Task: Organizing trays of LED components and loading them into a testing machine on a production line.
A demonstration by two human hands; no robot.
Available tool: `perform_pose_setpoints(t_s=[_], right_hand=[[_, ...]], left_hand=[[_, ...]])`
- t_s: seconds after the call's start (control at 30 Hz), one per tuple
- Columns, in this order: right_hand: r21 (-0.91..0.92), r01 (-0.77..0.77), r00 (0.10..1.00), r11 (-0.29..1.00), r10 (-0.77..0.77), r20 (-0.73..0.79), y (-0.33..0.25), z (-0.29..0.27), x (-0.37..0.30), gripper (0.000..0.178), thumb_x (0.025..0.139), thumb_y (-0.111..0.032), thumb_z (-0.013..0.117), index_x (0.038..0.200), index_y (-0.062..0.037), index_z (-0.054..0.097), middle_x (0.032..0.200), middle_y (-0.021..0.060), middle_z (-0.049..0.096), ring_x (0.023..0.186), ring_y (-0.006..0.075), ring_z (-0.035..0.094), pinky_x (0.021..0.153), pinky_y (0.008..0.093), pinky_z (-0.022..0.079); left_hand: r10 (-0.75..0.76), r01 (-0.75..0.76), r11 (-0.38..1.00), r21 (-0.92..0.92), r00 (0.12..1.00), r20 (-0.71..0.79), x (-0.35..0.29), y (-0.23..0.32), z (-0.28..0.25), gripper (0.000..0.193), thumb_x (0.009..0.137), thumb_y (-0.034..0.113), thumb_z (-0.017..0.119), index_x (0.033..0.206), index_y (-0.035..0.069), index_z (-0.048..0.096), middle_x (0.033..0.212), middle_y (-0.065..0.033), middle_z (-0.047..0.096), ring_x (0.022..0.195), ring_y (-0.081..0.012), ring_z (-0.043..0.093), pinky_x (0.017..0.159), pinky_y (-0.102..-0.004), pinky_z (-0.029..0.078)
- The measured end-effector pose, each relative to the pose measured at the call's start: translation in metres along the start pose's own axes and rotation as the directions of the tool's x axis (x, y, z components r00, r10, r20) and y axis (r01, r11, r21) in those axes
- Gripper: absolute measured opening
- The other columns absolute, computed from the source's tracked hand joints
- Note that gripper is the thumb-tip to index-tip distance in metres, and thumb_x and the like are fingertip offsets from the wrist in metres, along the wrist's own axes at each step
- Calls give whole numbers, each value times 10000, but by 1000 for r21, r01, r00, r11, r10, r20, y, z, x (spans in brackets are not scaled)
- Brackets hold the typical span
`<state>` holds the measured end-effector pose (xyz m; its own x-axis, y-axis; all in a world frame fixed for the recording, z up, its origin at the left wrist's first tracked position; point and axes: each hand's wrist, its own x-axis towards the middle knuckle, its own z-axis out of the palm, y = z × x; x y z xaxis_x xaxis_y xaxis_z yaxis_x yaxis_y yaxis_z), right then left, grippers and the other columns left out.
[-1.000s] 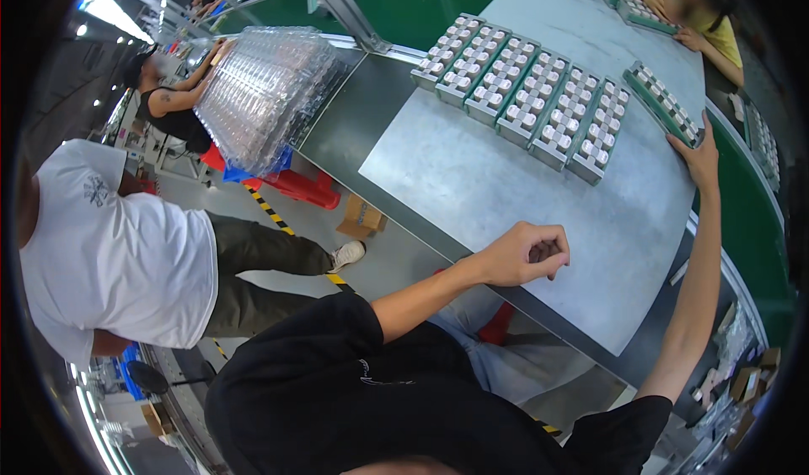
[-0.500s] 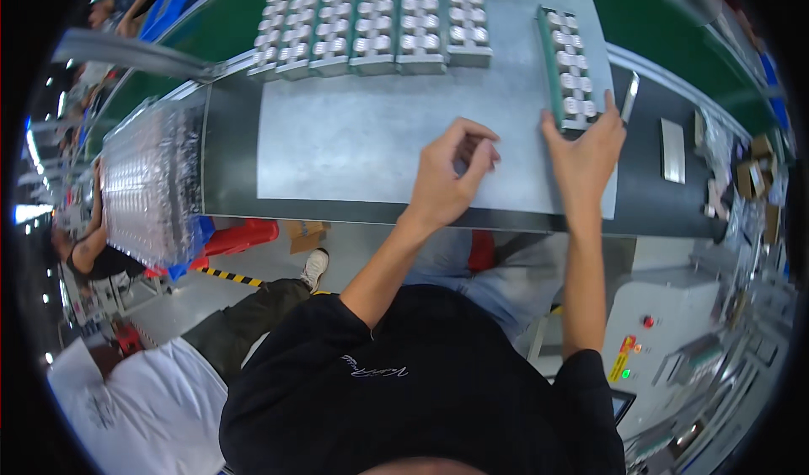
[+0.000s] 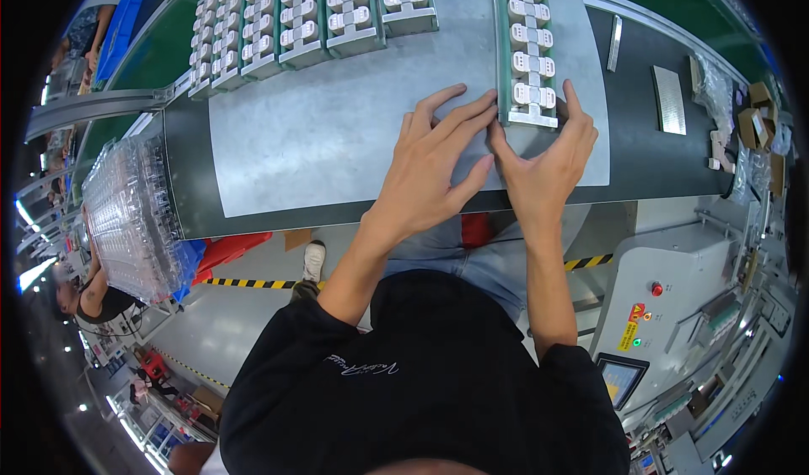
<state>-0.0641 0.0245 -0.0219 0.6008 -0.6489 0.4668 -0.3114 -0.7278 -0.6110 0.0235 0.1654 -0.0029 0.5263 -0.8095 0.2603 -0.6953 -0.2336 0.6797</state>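
A long metal holder (image 3: 528, 120) with green sides carries white, rounded parts in pairs, standing on the light grey sheet in front of me. My right hand (image 3: 543, 159) is at its near end, thumb by the left corner and forefinger beside the right edge, fingers apart. Just to the left, my left hand (image 3: 430, 168) has its fingers spread, the tips reaching toward the holder's lower left corner. Whether those tips touch it I cannot tell. Several similar filled holders (image 3: 352, 41) stand side by side at the far left of the sheet.
The grey sheet (image 3: 337, 138) lies on a dark bench. To its right are a metal strip (image 3: 615, 44), a ridged metal plate (image 3: 669, 100) and plastic wrap (image 3: 713, 96). Stacked clear trays (image 3: 131, 222) stand at the left. A control panel (image 3: 653, 306) is at lower right.
My left hand has opened from a loose curl and moved toward the holder. My right hand has loosened around the holder's near end. The whole view has shifted, with more of the right side showing.
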Motion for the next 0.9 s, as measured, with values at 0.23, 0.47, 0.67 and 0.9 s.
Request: perform_pose_setpoints(t_s=[0.23, 0.47, 0.67, 0.9], right_hand=[[31, -31, 999, 999, 31, -12, 1, 2, 2, 888, 662, -175, 888, 1422, 12, 469, 1103, 157, 591, 1019, 333, 528, 886, 447, 421], [99, -40, 998, 994, 35, 57, -13, 5, 20, 891, 678, -113, 866, 1445, 36, 437, 1128, 197, 572, 1054, 366, 502, 912, 467, 426], [110, 71, 996, 991, -77, 50, -13, 46, 62, 920, 680, -159, 876, 1440, 70, 410, 1171, 233, 564, 1099, 396, 507, 969, 477, 432], [144, 144, 981, 979, -160, 105, -17, 73, 83, 958, 684, -205, 863, 1467, 70, 385, 1163, 223, 553, 1091, 381, 502, 985, 463, 434]], left_hand=[[-17, 17, 999, -29, 1000, 10, 5, 0, 1, 505, 851, 172, 700, 1327, 31, 609, 1477, -68, 550, 1380, -365, 427, 1077, -478, 380], [-38, 24, 992, -126, 992, -116, 6, 3, -2, 499, 835, 79, 703, 1319, 28, 590, 1380, -149, 567, 1303, -376, 487, 1014, -443, 450], [-275, 139, 916, -376, 900, -339, -2, 2, 8, 400, 892, 2, 635, 1286, 4, 572, 1364, -185, 510, 1185, -267, 558, 847, -314, 528], [-251, 61, 911, -408, 866, -433, -6, -3, 6, 300, 891, -20, 627, 1188, -5, 590, 1282, -174, 528, 1059, -257, 590, 752, -299, 539]])
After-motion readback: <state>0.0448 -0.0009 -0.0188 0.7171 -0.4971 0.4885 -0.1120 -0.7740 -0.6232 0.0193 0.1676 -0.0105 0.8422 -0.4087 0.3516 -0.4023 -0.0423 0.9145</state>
